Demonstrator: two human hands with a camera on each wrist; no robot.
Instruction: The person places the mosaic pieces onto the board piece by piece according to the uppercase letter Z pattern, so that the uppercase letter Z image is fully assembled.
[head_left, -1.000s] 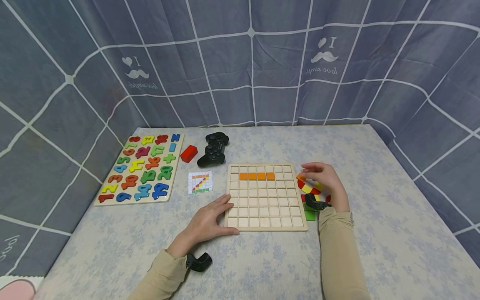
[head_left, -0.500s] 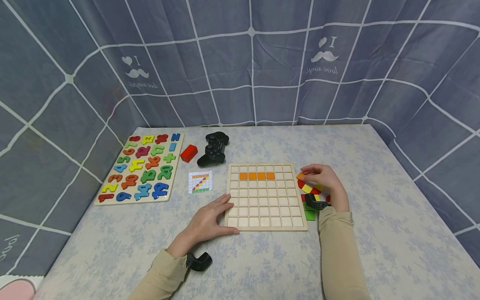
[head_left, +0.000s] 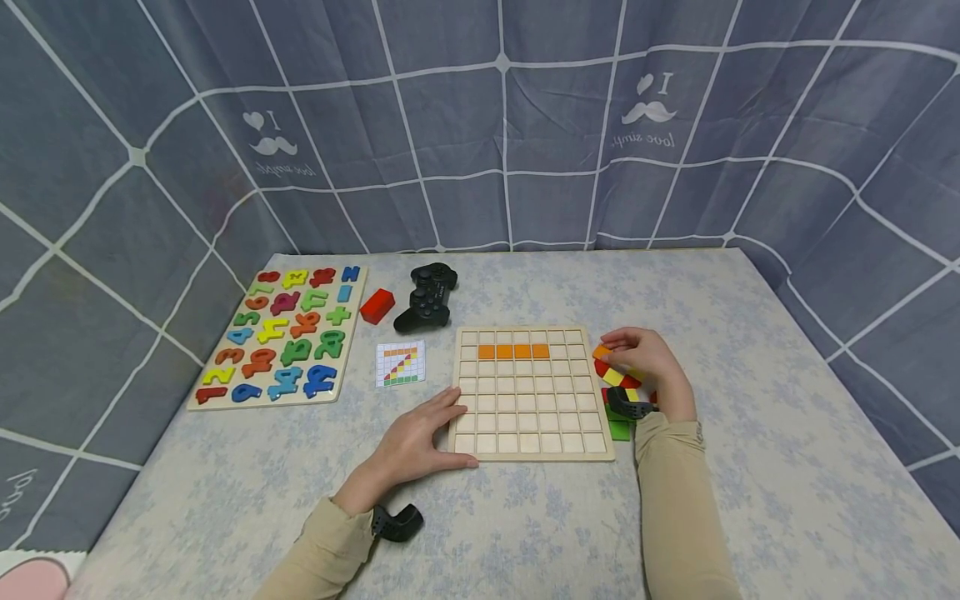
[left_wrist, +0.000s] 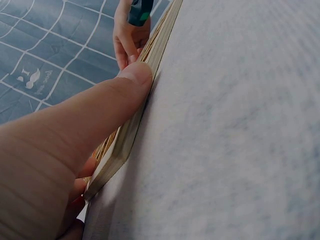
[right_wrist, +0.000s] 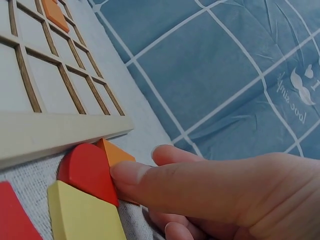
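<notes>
A wooden grid board [head_left: 534, 457] lies on the table with a row of orange square tiles [head_left: 513, 352] in its upper part. My left hand [head_left: 412, 446] rests at the board's lower left corner, its thumb along the near edge and its fingers spread on the left edge. Just right of the board, my right hand [head_left: 648, 358] pinches an orange tile [right_wrist: 116, 154], thumb in front and forefinger behind. A red rounded piece [right_wrist: 87, 172] and a yellow tile [right_wrist: 87, 212] lie against that tile. Part of the tile pile is hidden under the right hand and wrist.
Green tiles [head_left: 619, 429] lie beside the board's lower right. A pattern card [head_left: 401, 364] sits to its left. Farther back are a red block [head_left: 378, 307], a black game controller [head_left: 428, 298] and a number puzzle board [head_left: 273, 402]. A curtain [head_left: 480, 150] hangs behind the table.
My right hand has come down slightly, its thumb and forefinger meeting the orange tile at the pile's far end. The left hand and the board have stayed put.
</notes>
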